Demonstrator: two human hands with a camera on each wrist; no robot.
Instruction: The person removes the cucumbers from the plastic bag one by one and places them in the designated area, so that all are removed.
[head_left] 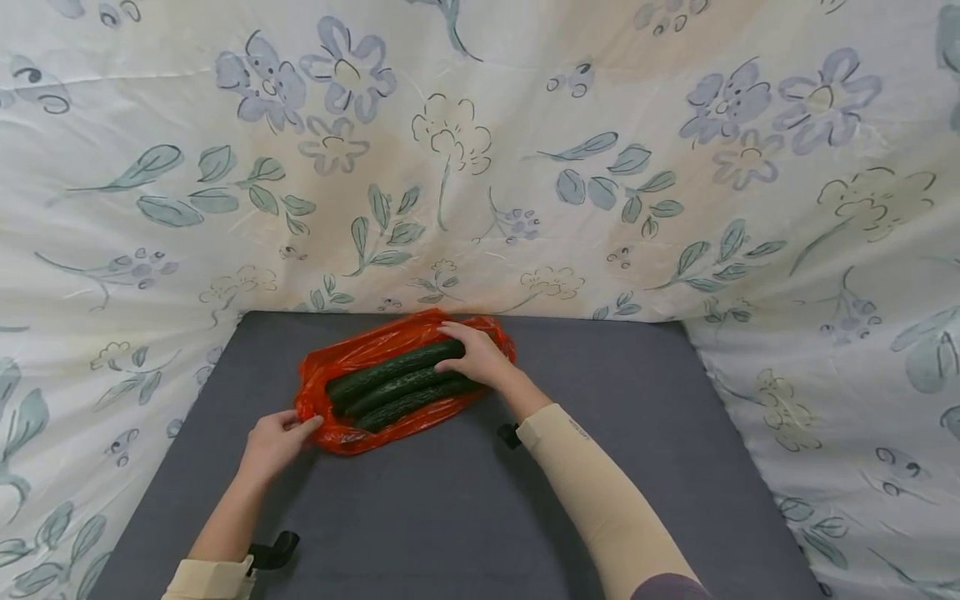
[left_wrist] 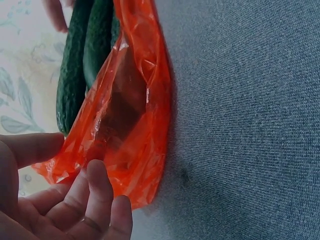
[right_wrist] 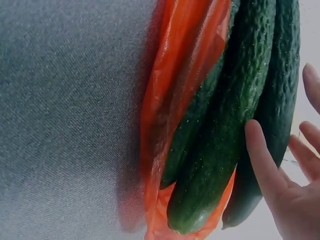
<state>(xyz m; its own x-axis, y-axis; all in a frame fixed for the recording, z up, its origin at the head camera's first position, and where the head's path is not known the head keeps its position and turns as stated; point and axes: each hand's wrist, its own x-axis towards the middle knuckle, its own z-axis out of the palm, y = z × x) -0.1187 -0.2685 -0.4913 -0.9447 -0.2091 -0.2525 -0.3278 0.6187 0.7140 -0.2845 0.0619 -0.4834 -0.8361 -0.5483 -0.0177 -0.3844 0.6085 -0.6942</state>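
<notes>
Three dark green cucumbers (head_left: 401, 385) lie side by side in an open red plastic bag (head_left: 360, 344) on the grey table. At the bag's left end, my left hand (head_left: 272, 447) pinches its edge between thumb and fingers. My right hand (head_left: 482, 357) reaches over the right end of the rearmost cucumber (right_wrist: 280, 90). In the right wrist view its thumb (right_wrist: 257, 140) touches the middle cucumber (right_wrist: 215, 165), while the fingers are spread on the far side of the rearmost one. Red plastic partly covers the nearest cucumber (right_wrist: 192, 135).
Grey cloth covers the table (head_left: 420, 525). A flower-printed curtain (head_left: 480, 167) hangs behind it and along both sides. Each wrist bears a dark camera mount, such as the black piece (head_left: 276, 550) by the left sleeve.
</notes>
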